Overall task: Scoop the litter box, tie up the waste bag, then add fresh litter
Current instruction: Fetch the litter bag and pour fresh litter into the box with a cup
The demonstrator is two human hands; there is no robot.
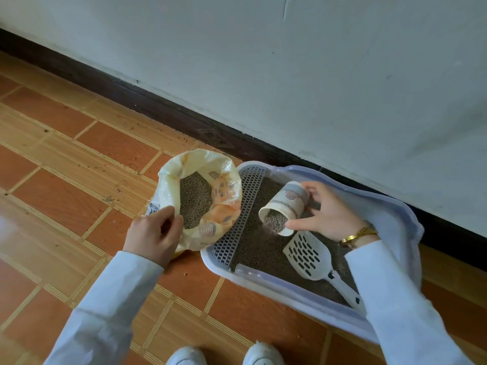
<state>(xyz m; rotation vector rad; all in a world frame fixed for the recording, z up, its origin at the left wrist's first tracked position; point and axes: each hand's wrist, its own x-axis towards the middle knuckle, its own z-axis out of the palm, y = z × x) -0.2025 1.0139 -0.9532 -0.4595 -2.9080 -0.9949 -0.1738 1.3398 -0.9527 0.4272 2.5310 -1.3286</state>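
Litter spills from cup [284, 206] tipped by right hand [329, 214] over litter box [395, 214].

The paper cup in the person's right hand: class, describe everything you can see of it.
The paper cup looks like white paper with a grey printed band and emblem. The right hand grips it, thumb along the lower side, fingers over its base. It is tipped on its side, mouth toward the camera, above the litter box. Grey-brown litter fills its mouth and trickles out onto the litter below. The white slotted scoop lies just below it, not touching.
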